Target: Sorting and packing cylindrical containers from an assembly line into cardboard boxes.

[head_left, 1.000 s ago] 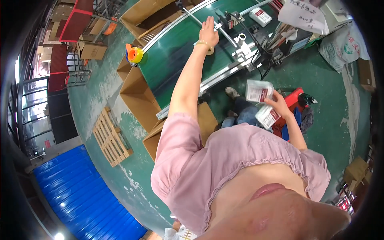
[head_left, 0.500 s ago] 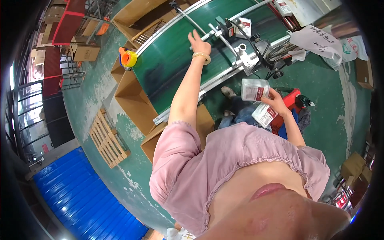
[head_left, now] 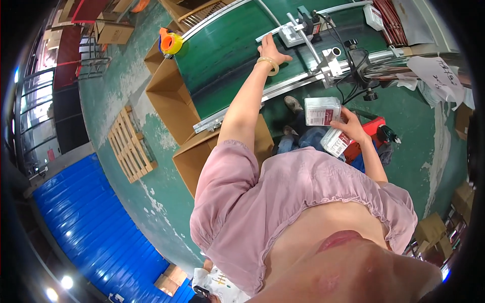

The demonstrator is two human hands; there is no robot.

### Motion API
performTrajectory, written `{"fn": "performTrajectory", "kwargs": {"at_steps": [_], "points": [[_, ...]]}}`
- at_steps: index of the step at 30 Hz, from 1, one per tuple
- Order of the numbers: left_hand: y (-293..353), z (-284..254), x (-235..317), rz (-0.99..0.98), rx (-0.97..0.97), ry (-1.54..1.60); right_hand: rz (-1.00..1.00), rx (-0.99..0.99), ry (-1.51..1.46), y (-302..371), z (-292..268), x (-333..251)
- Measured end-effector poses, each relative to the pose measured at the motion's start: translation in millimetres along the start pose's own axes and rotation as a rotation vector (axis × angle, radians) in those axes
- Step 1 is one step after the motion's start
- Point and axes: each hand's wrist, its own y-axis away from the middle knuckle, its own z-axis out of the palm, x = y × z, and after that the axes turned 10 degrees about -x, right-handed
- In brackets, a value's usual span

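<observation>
My left hand [head_left: 272, 49] is stretched over the green conveyor belt [head_left: 222, 70], fingers apart, fingertips by the thin metal guide rail [head_left: 263, 37]. It holds nothing, and a pale bangle circles its wrist. Just right of the fingertips, a clear box [head_left: 291, 36] sits under the metal bracket. In my right hand [head_left: 352, 126] is a clear plastic box [head_left: 322, 111] with a white and dark red label, held low in front of the belt. A second labelled box [head_left: 336, 142] is right below it, against the same hand; its support is hidden.
A clamped device with black cables [head_left: 331, 65] stands over the belt. Another clear box [head_left: 374, 17] is at its far right. An orange and yellow tape dispenser [head_left: 171, 43] sits at the left end. Open cardboard cartons [head_left: 174, 96] and a wooden pallet [head_left: 130, 144] lie left.
My left hand has shifted a little right across the belt beside the guide rail. The right hand keeps its boxes nearly in place. The view has tilted slightly.
</observation>
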Motion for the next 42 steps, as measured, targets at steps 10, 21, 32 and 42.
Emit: {"fn": "performTrajectory", "kwargs": {"at_steps": [10, 21, 32, 42], "points": [[-10.2, -27.0, -30.2, 0.152, 0.088, -0.432, 0.027, 0.012, 0.044, 4.1, 1.3, -3.7], [76.6, -106.1, -43.8, 0.462, 0.292, -0.092, -0.035, -0.028, 0.185, -20.9, 9.5, 2.4], [174.9, -133.4, -59.2, 0.477, 0.497, -0.271, 0.016, -0.099, 0.275, -70.6, 50.7, -36.0], [185.5, -102.2, -116.5, 0.072, 0.615, -0.027, -0.025, 0.104, 0.007, -44.2, 32.2, 8.1]]}}
